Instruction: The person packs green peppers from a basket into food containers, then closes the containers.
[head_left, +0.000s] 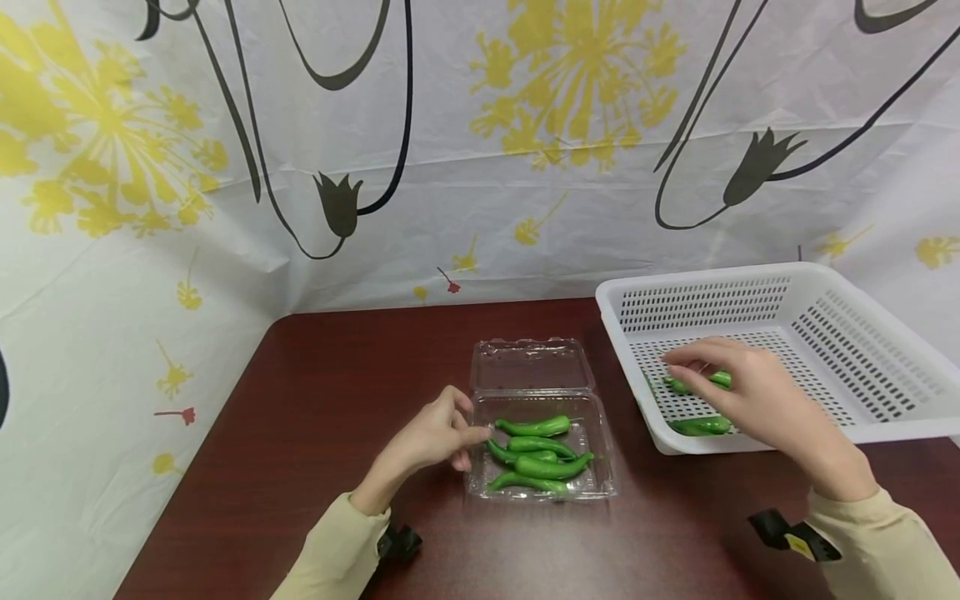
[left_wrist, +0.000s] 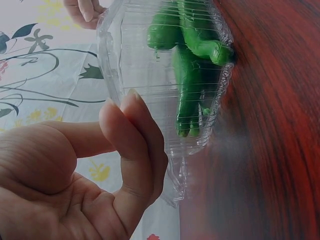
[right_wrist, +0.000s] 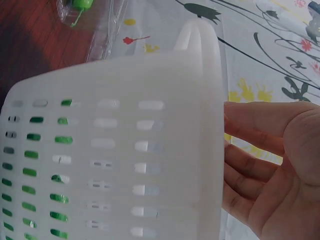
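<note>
Several green chili peppers point(head_left: 543, 467) lie in a clear plastic clamshell container point(head_left: 600, 433), its lid point(head_left: 532, 367) folded back. My left hand point(head_left: 435, 429) is at the container's left rim, thumb over the edge and fingers curled beside the wall. In the left wrist view, the bent fingers point(left_wrist: 142, 145) pinch at the rim. My right hand point(head_left: 742, 387) hovers over the near left part of a white basket point(head_left: 630, 333); thumb and fingers are apart with nothing seen between them. Green peppers point(head_left: 701, 426) lie in the basket beneath it, partly covered by the hand.
The basket has slotted walls point(right_wrist: 165, 75) and stands right of the container on a dark red wooden table point(head_left: 360, 367). A white sheet point(head_left: 420, 167) with yellow flowers hangs behind the table and along its left side. Each wrist carries a black device point(head_left: 795, 533).
</note>
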